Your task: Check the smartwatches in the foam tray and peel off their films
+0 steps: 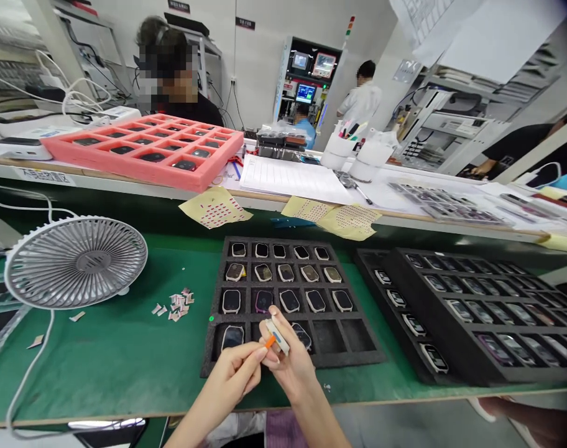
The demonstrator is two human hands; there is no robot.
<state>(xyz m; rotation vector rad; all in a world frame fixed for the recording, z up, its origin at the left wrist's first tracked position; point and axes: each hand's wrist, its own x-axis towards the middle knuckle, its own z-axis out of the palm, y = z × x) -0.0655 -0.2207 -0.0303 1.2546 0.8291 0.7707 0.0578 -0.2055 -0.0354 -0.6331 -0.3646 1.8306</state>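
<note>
Above the front of a black foam tray [290, 358], my right hand [293, 364] grips a pale watch case [278, 336], turned on its edge, with a small blue patch on its side. My left hand [237, 373] pinches a small orange piece [270, 341] against that side of the case. Whether the orange piece is a tab or a tool tip cannot be made out. Square-faced watch cases sit in most of the tray's pockets, among them a purple-rimmed one [264, 301]. My hands hide part of the front row.
A round grey fan [85, 261] stands at left, its cable along the green mat. Small pale scraps [178, 305] lie between fan and tray. More black trays of watches [474, 298] are stacked at right. The shelf carries a red foam tray [209, 177]; several people are beyond.
</note>
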